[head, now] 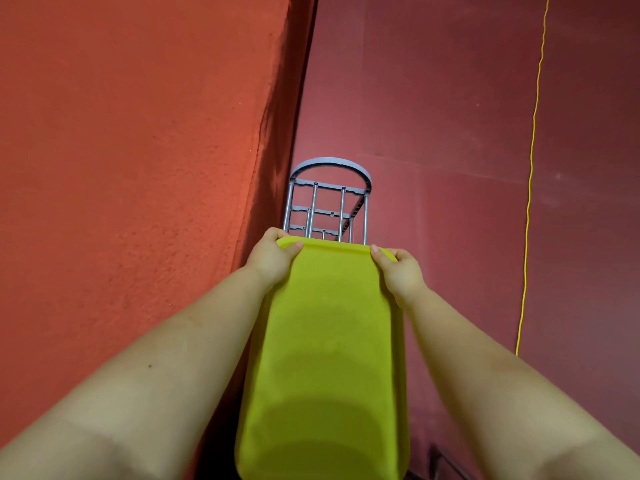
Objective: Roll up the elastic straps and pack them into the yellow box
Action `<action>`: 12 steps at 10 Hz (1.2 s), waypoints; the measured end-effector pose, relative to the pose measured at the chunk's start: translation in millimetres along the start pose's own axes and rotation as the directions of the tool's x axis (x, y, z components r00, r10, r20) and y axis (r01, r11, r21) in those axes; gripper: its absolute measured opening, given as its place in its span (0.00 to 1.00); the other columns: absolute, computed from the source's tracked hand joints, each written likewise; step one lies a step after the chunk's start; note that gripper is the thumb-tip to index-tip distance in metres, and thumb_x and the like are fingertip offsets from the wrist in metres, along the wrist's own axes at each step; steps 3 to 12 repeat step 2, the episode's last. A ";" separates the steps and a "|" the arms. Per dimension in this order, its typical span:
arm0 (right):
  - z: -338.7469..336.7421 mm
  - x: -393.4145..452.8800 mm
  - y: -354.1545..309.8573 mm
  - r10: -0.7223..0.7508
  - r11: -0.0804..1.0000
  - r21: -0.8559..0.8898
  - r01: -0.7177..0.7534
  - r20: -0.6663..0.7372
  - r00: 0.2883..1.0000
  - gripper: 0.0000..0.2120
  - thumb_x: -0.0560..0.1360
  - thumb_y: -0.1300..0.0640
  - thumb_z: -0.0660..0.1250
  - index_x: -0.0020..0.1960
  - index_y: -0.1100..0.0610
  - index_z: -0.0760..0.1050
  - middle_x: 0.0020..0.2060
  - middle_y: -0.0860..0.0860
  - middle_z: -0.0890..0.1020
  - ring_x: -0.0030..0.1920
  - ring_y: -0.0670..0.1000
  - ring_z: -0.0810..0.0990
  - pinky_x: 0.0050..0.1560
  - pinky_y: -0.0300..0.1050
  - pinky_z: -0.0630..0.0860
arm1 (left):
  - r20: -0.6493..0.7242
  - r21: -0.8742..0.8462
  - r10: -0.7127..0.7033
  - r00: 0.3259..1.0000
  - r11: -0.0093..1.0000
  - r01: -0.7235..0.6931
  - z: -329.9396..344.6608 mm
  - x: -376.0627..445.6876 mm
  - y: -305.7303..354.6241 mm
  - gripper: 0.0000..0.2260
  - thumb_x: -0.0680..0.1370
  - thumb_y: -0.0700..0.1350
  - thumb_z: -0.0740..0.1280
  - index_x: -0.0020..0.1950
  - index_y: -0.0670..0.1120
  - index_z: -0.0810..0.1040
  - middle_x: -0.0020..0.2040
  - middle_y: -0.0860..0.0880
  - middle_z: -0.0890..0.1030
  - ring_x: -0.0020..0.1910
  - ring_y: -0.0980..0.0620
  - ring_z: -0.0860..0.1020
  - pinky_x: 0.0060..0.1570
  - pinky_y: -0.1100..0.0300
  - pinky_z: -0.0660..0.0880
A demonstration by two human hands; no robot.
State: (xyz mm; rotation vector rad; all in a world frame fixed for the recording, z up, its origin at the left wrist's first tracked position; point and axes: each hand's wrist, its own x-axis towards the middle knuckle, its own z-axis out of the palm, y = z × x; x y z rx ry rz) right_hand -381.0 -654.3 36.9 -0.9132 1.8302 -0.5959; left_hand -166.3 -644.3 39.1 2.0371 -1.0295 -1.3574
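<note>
Both hands grip the far end of the yellow box (332, 341), one at each corner. The left hand (273, 258) holds the left corner with its thumb on the yellow face; the right hand (398, 268) holds the right corner the same way. The fingers of both curl behind the rim, out of sight. The box is carried off the floor, lengthwise away from the body, with only a flat yellow face in view; whether that face is a lid or the base cannot be told. No straps are visible.

Risks, as judged:
- Grip is at one end only. The near end is unsupported by the hands and may sag or swing.
- If the face is a loose lid, it may slip and spill the contents.
- The grey rack (329, 202) stands just beyond the box. The red wall (138, 133) runs close on the left. Either may catch the box.
</note>
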 end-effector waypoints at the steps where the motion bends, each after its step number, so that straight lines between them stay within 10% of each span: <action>1: -1.4 2.6 -5.6 0.005 0.987 -0.160 -0.003 0.012 1.000 0.18 0.76 0.46 0.65 0.56 0.59 0.70 0.55 0.59 0.79 0.50 0.55 0.76 0.48 0.44 0.70 | 0.020 0.044 -0.019 1.000 0.999 0.018 -3.0 -0.9 2.7 0.14 0.78 0.49 0.65 0.60 0.45 0.71 0.56 0.44 0.77 0.53 0.43 0.75 0.52 0.55 0.71; 2: -1.8 -9.6 -20.3 -0.077 0.885 -0.463 0.051 -0.038 0.996 0.25 0.76 0.44 0.64 0.66 0.59 0.67 0.63 0.59 0.73 0.62 0.59 0.72 0.60 0.50 0.69 | -0.032 0.046 -0.065 0.997 0.997 0.066 -10.3 -5.6 5.9 0.23 0.78 0.51 0.65 0.69 0.43 0.66 0.66 0.41 0.72 0.63 0.42 0.72 0.62 0.54 0.69; 12: -1.8 -9.6 -20.3 -0.077 0.885 -0.463 0.051 -0.038 0.996 0.25 0.76 0.44 0.64 0.66 0.59 0.67 0.63 0.59 0.73 0.62 0.59 0.72 0.60 0.50 0.69 | -0.032 0.046 -0.065 0.997 0.997 0.066 -10.3 -5.6 5.9 0.23 0.78 0.51 0.65 0.69 0.43 0.66 0.66 0.41 0.72 0.63 0.42 0.72 0.62 0.54 0.69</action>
